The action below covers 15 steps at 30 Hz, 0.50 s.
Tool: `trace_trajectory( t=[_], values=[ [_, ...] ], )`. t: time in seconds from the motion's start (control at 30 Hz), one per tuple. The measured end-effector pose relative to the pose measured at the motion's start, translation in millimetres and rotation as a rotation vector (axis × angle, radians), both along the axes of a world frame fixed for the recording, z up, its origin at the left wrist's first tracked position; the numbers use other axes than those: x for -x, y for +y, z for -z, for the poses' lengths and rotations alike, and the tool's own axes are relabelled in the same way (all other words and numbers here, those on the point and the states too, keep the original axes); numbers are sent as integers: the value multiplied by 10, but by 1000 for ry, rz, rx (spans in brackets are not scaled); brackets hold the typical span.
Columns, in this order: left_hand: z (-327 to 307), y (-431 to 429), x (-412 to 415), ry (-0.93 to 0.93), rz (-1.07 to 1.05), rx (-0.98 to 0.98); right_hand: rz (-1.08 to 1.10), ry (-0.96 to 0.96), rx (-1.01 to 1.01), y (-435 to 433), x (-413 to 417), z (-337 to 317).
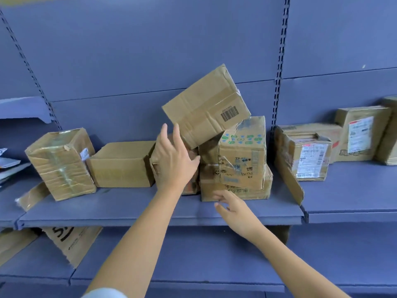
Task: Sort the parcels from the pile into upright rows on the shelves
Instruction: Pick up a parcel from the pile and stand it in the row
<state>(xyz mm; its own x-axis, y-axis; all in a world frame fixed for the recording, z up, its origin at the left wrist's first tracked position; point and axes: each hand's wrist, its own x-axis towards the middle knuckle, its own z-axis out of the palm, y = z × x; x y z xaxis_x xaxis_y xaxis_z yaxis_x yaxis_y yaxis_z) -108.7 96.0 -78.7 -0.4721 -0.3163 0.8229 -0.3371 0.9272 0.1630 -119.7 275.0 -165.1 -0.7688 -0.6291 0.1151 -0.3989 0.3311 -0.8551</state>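
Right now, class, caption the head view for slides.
Left hand and right hand reach toward tilted barcoded box atop parcels.

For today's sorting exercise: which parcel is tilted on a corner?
The box with the barcode, leaning cornerwise on top; the plain box and taped box rest flat.

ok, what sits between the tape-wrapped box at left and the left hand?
Head view: one plain brown box on the shelf, close beside the tape-wrapped box and reaching almost to the left hand.
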Motion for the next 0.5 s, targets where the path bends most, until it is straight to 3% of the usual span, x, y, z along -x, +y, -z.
trace_trajectory(
  t=[0.1,0.33,0.5],
  values=[
    [-316,-132,236,-32,-4,140,20,-31,-21,-96,-38,43],
    [-408,-250,626,-307,-17,241,66,-41,-76,-247,-53,8],
    [-392,-385,726,-294,48,280,103,-42,-60,-380,-71,4]
  ],
)
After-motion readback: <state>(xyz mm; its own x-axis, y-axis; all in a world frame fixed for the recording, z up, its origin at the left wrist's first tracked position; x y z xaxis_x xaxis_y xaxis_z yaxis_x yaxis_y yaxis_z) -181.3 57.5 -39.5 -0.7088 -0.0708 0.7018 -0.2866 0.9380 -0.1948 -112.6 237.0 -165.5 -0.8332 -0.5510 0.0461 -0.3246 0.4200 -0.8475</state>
